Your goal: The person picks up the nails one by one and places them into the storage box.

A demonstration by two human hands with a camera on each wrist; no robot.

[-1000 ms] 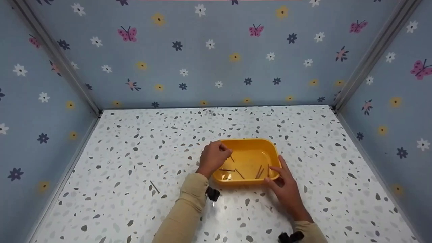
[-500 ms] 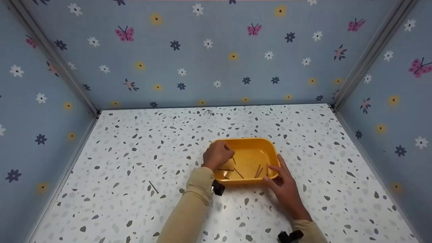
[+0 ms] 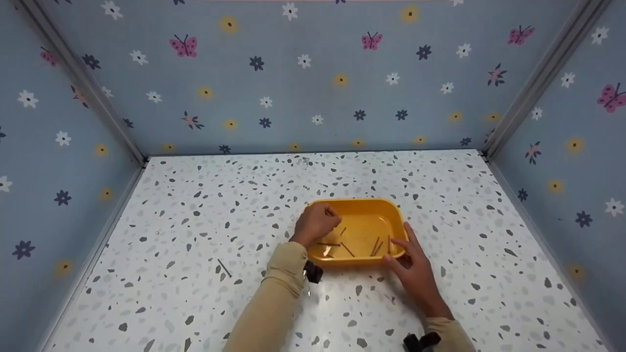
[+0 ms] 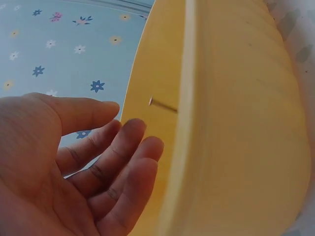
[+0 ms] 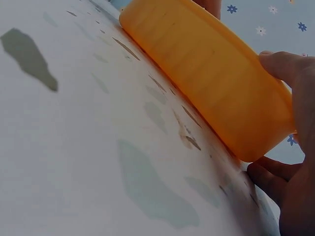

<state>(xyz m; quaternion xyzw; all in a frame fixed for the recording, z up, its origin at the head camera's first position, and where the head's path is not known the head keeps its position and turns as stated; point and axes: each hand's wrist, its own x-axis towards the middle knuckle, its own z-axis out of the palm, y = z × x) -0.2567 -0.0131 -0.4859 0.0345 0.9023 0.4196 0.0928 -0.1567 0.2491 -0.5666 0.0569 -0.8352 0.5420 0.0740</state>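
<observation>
A yellow plastic tray [image 3: 364, 225] stands on the speckled table with several nails lying inside it. My left hand [image 3: 315, 225] is over the tray's left side, its fingers loosely bent; the left wrist view shows nothing between thumb and fingertips. Just beyond those fingertips lies one nail [image 3: 343, 231] on the tray floor. In the left wrist view a nail [image 4: 163, 105] shows head up, partly hidden behind the tray wall. My right hand [image 3: 415, 269] holds the tray's near right corner, thumb on the rim [image 5: 256, 54] and other fingers around the side.
A single nail [image 3: 224, 268] lies on the table [image 3: 186, 220] left of my left forearm. Blue flowered panels [image 3: 313, 98] enclose the table at the back and on both sides.
My left hand moved slightly right over the tray. The nail it pinched has been let go and now lies on the tray floor. My right hand stays at the corner.
</observation>
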